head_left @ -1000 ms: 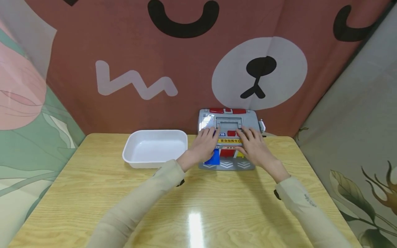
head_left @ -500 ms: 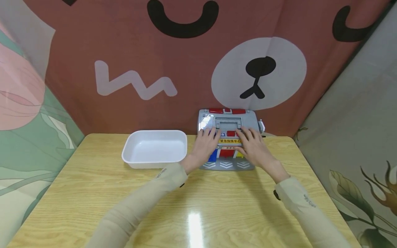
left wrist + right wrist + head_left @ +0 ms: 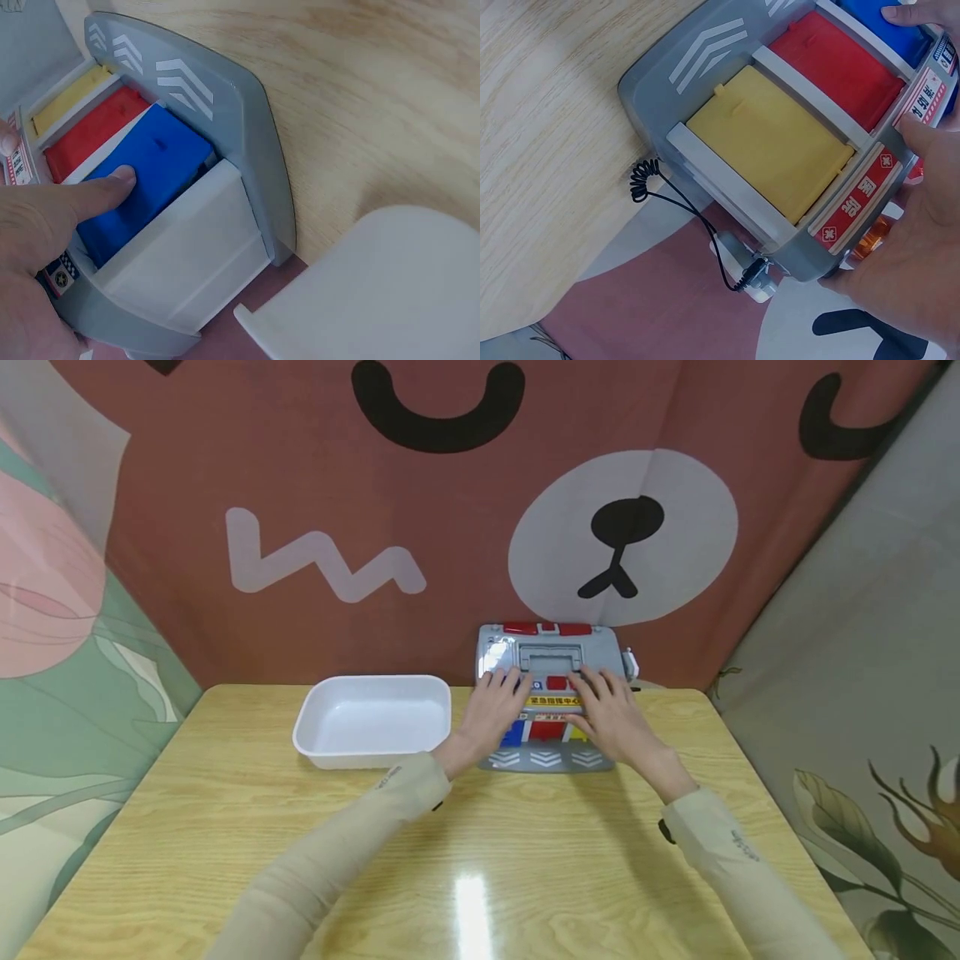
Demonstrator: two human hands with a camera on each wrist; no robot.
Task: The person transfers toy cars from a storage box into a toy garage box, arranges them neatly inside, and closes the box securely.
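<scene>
A grey toy garage [image 3: 547, 758] with red trim on its roof stands at the back of the table. Its front has a blue door [image 3: 154, 176], a red door [image 3: 836, 71] and a yellow door [image 3: 769, 142]. My left hand [image 3: 491, 710] rests on the garage's left side, fingers spread over the roof, and its thumb presses on the blue door. The lower edge of that door juts slightly from its frame in the left wrist view. My right hand [image 3: 615, 714] rests on the right side, fingers over the roof edge, thumb touching the front strip above the doors.
A white plastic tub [image 3: 375, 756] stands left of the garage on the wooden table [image 3: 555, 877]. On the garage's right side hangs a small white-and-grey piece [image 3: 742, 266] with a coiled black cord [image 3: 641, 180]. A printed curtain [image 3: 337, 635] hangs behind the table.
The blue door has swung inward, from sticking out at the front to nearly flush. My left hand has shifted slightly with it; my right hand stays about where it was.
</scene>
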